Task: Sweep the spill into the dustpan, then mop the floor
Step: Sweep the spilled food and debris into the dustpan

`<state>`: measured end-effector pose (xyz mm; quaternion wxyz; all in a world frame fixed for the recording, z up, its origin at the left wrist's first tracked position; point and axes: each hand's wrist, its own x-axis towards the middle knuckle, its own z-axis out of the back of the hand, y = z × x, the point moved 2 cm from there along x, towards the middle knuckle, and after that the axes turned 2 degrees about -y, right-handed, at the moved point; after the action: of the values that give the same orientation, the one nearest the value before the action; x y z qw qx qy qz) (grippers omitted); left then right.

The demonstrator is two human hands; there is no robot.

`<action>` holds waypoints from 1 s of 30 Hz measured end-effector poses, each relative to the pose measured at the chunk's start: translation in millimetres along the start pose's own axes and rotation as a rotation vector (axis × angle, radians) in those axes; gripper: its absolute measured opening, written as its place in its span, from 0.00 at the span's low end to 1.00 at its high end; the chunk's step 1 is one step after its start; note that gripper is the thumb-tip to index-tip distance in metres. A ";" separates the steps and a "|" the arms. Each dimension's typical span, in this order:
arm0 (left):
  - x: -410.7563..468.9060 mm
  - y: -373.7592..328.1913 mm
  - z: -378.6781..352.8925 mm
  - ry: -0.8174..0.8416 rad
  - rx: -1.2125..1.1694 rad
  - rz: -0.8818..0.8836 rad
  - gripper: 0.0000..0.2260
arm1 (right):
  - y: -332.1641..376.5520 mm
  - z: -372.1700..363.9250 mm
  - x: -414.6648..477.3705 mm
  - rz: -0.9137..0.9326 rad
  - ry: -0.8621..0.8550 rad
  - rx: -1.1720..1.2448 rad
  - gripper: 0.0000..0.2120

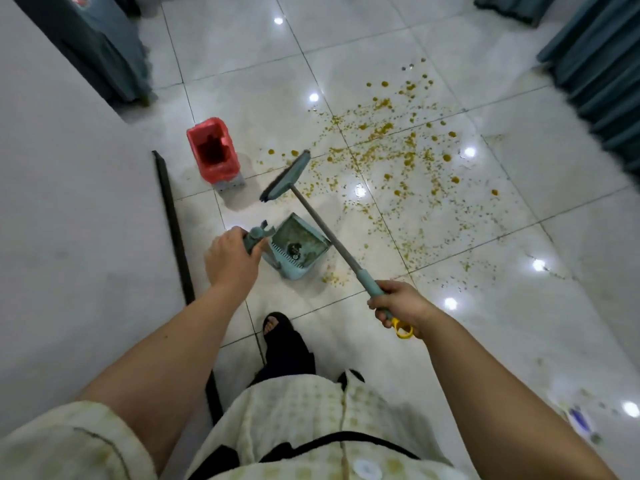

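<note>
Head view: the glossy tiled floor looks slick. The yellow spill, wet drops mixed with small bits, spreads ahead and to the right, and will likely smear rather than roll. The broom seems light and stiff; the right hand curls round its padded end. The dustpan, thin plastic, sits at the spill's near edge, the left hand gripping its upright handle.

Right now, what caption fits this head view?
Left hand grips the dustpan handle, right hand holds the broom beside a yellow spill on white tiles.
</note>
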<state>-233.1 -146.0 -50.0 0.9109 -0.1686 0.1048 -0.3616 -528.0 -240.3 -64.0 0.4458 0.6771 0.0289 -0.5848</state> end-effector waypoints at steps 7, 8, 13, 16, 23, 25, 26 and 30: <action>-74.5 -97.6 -43.5 0.070 -0.084 -0.064 0.14 | -82.2 69.9 -65.2 0.066 -0.080 0.216 0.18; -81.8 -112.2 -49.6 0.093 -0.100 -0.088 0.13 | -91.9 80.9 -72.0 0.073 -0.105 0.242 0.18; -97.4 -187.3 -84.3 0.179 -0.110 -0.286 0.11 | -139.4 126.6 -94.6 0.052 -0.248 0.413 0.20; -106.5 -225.7 -108.7 0.285 -0.093 -0.424 0.11 | -157.4 135.5 -107.1 0.020 -0.315 0.579 0.18; -131.3 -296.0 -147.8 0.418 -0.047 -0.717 0.12 | -208.0 136.7 -136.9 -0.072 -0.556 0.863 0.11; -140.3 -312.9 -157.5 0.464 -0.034 -0.791 0.12 | -225.5 136.0 -150.3 -0.108 -0.622 0.991 0.09; -145.7 -321.1 -162.7 0.484 -0.031 -0.830 0.12 | -234.5 136.0 -157.3 -0.118 -0.651 1.055 0.09; -176.6 -354.5 -185.3 0.555 -0.029 -0.956 0.12 | -267.1 132.5 -186.5 -0.138 -0.767 1.226 0.06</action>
<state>-638.6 -308.0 -72.7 0.5812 -0.1082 0.2574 -0.7644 -837.9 -74.3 -52.9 -0.0728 0.5492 -0.4197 -0.7190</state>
